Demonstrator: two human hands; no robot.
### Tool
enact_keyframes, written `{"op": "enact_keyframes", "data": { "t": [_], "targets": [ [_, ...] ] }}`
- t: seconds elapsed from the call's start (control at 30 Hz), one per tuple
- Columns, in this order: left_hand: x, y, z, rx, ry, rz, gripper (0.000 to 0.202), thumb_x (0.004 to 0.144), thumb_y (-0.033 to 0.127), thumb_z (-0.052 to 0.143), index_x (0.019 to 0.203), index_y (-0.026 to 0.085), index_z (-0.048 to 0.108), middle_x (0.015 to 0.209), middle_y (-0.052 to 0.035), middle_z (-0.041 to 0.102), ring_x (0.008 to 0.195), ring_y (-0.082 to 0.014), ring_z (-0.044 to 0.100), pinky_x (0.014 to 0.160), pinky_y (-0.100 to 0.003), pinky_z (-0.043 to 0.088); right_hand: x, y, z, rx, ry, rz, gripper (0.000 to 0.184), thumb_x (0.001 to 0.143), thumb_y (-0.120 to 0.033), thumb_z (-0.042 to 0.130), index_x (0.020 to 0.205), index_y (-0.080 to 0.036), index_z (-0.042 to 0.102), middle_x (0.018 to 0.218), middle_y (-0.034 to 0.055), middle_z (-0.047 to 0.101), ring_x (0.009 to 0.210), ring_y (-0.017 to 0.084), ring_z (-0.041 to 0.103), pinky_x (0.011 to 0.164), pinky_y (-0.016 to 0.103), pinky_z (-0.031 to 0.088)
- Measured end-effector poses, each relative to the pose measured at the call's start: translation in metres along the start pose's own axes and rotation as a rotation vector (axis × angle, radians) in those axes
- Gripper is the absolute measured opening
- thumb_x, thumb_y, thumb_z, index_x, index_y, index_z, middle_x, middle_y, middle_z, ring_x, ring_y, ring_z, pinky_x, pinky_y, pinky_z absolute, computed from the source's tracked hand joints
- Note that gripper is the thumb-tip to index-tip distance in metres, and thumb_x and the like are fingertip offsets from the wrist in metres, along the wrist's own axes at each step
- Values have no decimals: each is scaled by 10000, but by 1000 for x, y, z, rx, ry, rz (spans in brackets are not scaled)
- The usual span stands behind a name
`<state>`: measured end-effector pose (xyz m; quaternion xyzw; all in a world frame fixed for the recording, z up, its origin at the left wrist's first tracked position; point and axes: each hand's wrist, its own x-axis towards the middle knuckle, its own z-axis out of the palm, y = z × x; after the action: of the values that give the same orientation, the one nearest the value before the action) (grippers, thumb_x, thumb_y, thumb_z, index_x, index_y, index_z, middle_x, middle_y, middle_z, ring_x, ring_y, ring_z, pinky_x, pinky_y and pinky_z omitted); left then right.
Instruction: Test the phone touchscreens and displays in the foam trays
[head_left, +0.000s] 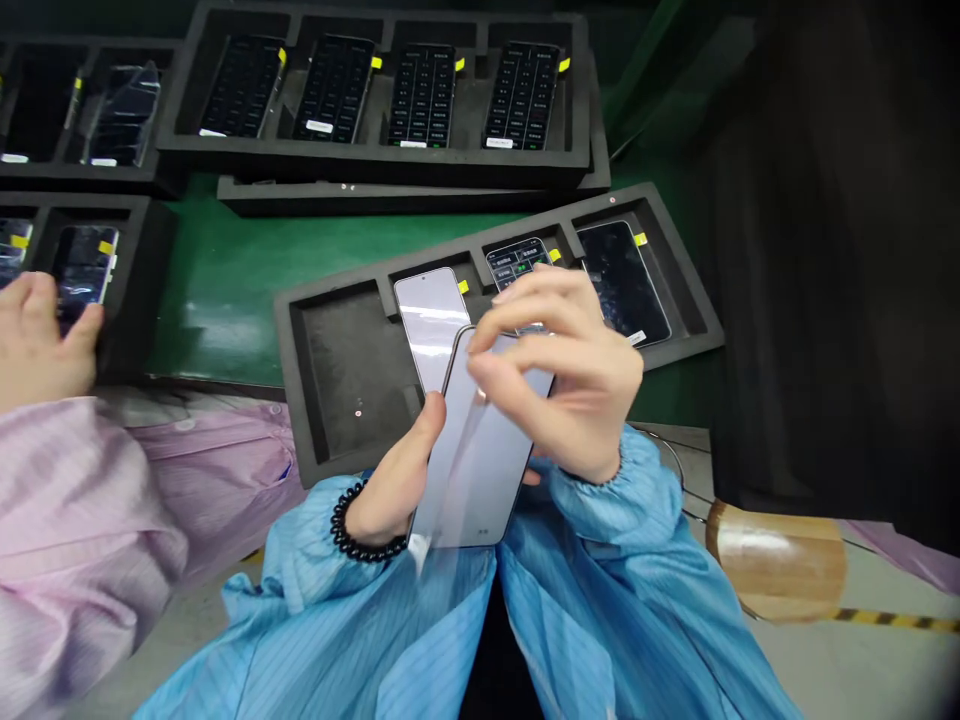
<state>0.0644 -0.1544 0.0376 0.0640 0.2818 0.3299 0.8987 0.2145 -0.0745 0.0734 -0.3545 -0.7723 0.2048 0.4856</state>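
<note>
My left hand (401, 470) grips a silvery phone (480, 470) by its left edge, holding it tilted over my lap. My right hand (570, 370) is closed in a pinch at the phone's top, on a clear film (442, 480) that lies partly lifted along the phone's face. Right behind my hands lies a black foam tray (337, 370) with one empty slot at the left, a pale phone (431, 315), a lit phone (517, 262) and a dark phone (622, 280).
A co-worker's hand (37, 340) and pink sleeve (82, 520) reach to a tray (135, 260) at the left. More black trays of phones (375, 100) fill the back of the green table (217, 290). A brown tape roll (780, 565) lies at the right.
</note>
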Motion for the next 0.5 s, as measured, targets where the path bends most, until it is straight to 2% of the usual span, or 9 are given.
{"op": "enact_keyframes", "data": {
  "t": [0.07, 0.17, 0.23, 0.33, 0.5],
  "targets": [
    [0, 4, 7, 9, -18, -11, 792, 902, 770, 482, 1340, 129, 639, 1194, -128, 748, 1075, -304, 736, 1013, -414, 569, 0, -2, 4, 72, 54, 144, 352, 997, -282, 581, 655, -255, 661, 796, 10, 678, 926, 209, 659, 919, 449, 550],
    [0, 9, 17, -15, -3, 10, 737, 954, 732, 412, 1404, 176, 589, 1304, -106, 705, 1205, -318, 683, 1066, -479, 547, -3, 1, 5, 150, 33, 252, 304, 1016, -296, 552, 789, -246, 748, 887, 38, 667, 921, 207, 674, 900, 440, 568],
    [0, 12, 23, -24, 18, 42, 687, 989, 681, 371, 1444, 200, 552, 1378, -99, 664, 1317, -345, 608, 1092, -536, 526, -6, 6, 3, 164, 19, 281, 288, 1018, -314, 551, 844, -245, 770, 914, 47, 661, 945, 223, 680, 919, 463, 571],
    [-1, 17, 28, -22, 33, 58, 639, 1009, 637, 316, 1390, 217, 612, 1389, -84, 658, 1361, -371, 566, 1080, -582, 528, -9, 14, 1, 170, 7, 298, 284, 1027, -322, 533, 904, -246, 777, 950, 53, 668, 1009, 245, 682, 965, 493, 561],
    [-4, 25, 34, -67, 53, 93, 789, 979, 719, 175, 1345, 206, 649, 1378, -98, 660, 1408, -395, 512, 1018, -629, 542, -13, 20, 0, 204, -47, 327, 342, 1053, -247, 428, 974, -254, 760, 1080, 46, 688, 1133, 237, 667, 1015, 448, 567]
  ]
}}
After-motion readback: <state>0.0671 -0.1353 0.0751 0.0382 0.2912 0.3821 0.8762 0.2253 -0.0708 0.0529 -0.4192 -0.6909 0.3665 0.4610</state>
